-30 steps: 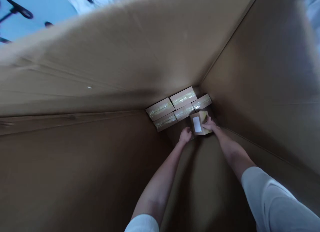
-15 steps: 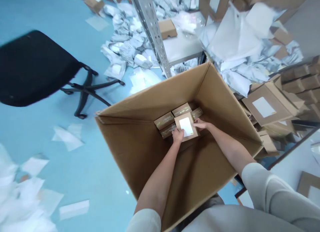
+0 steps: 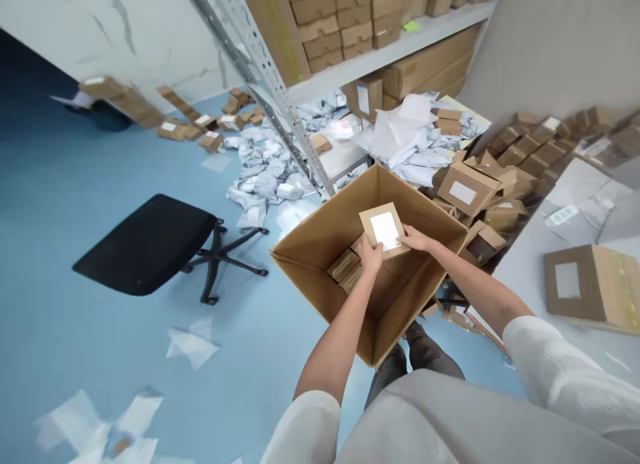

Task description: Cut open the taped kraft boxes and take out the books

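Note:
A small brown box [image 3: 369, 219] with a white label on top is gripped between both hands, above the open mouth of a large cardboard carton [image 3: 320, 231]. My left hand [image 3: 371, 256] holds its near left edge, thumb on the label. On its right side, my right hand [image 3: 416, 239] pinches the edge. Deeper in the carton lie several taped small boxes [image 3: 343, 265], partly hidden by the held box and my left hand.
A black office chair [image 3: 145, 244] stands at left. Behind the carton rises a metal shelf post [image 3: 295, 127] beside piled grey parcels [image 3: 267, 171]. Boxes [image 3: 467, 187] crowd the right, near a table bearing another box [image 3: 575, 284]. Papers [image 3: 193, 344] litter the floor.
Both hands have lifted the labelled box up from the carton's bottom, and it is now tilted near the rim. The view has risen and shows more of the shelf and right-hand table.

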Tool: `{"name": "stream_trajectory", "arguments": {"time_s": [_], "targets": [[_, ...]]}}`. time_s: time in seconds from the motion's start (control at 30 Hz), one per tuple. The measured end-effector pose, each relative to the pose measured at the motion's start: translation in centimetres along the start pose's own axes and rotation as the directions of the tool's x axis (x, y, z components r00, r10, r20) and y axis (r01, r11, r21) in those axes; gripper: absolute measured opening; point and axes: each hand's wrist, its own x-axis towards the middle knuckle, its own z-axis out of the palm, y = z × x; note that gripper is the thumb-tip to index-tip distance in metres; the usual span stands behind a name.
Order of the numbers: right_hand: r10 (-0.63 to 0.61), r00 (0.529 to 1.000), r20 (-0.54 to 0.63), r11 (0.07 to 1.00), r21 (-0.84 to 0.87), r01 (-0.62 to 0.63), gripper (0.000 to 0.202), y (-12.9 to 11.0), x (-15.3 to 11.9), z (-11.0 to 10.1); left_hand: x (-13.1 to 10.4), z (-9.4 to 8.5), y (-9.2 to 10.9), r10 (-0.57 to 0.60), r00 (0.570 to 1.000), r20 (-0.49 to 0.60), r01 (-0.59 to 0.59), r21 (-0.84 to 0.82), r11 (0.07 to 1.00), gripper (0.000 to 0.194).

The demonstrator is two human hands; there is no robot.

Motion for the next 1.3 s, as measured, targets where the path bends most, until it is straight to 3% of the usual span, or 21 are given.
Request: {"name": "stream_trajectory", "arguments": {"time_s": [0.1, 0.2, 0.33, 0.47, 0.63, 0.77, 0.87, 1.07, 1.23, 1.3], "targets": [[-0.091, 0.983, -0.162, 0.986, 0.124, 0.112, 0.074, -1.6, -4.2, -4.4, -2.3, -0.2, 5.6, 0.188, 0.982, 0.013, -0.188, -0.030, 0.982, 0.082], [-0.112, 0.939, -0.326, 0.975, 0.144, 0.166, 0.077, -1.7, -8.8, -8.8, -4.8, 1.3, 10.5, 0.306, 0.952, 0.027, -0.304, -0.046, 0.952, 0.083], [-0.076, 0.871, -0.485, 0.990, 0.070, 0.125, 0.074, 0.5, -15.8, -13.9, -8.5, 5.6, 15.2, 0.420, 0.901, 0.108, -0.418, -0.042, 0.908, 0.087], [0.057, 0.819, -0.571, 0.998, 0.030, -0.048, 0.071, 4.9, -23.0, -17.2, -13.0, 11.6, 17.6, 0.481, 0.845, 0.236, -0.482, -0.054, 0.874, 0.084], [0.169, 0.790, -0.590, 0.969, -0.046, -0.241, 0.078, 12.2, -31.0, -18.7, -19.3, 20.9, 17.1, 0.395, 0.832, 0.390, -0.426, -0.008, 0.905, 0.083], [0.245, 0.830, -0.502, 0.894, -0.214, -0.393, 0.080, 18.0, -35.6, -17.9, -23.6, 27.9, 14.5, 0.270, 0.845, 0.462, -0.324, 0.040, 0.945, 0.080], [0.301, 0.843, -0.445, 0.846, -0.284, -0.452, 0.073, 21.6, -37.9, -16.7, -26.2, 31.6, 12.3, 0.206, 0.846, 0.492, -0.275, 0.070, 0.959, 0.071], [0.365, 0.848, -0.384, 0.818, -0.303, -0.489, 0.060, 25.8, -40.7, -15.3, -29.2, 35.3, 9.7, 0.230, 0.803, 0.550, -0.267, -0.012, 0.964, 0.063], [0.336, 0.870, -0.362, 0.818, -0.346, -0.460, 0.057, 26.7, -42.0, -15.3, -29.6, 36.2, 9.0, 0.232, 0.762, 0.605, -0.208, -0.111, 0.972, 0.060], [0.293, 0.881, -0.372, 0.822, -0.373, -0.430, 0.054, 26.3, -41.8, -15.4, -29.3, 36.0, 9.1, 0.223, 0.775, 0.591, -0.208, -0.095, 0.974, 0.057]]}}
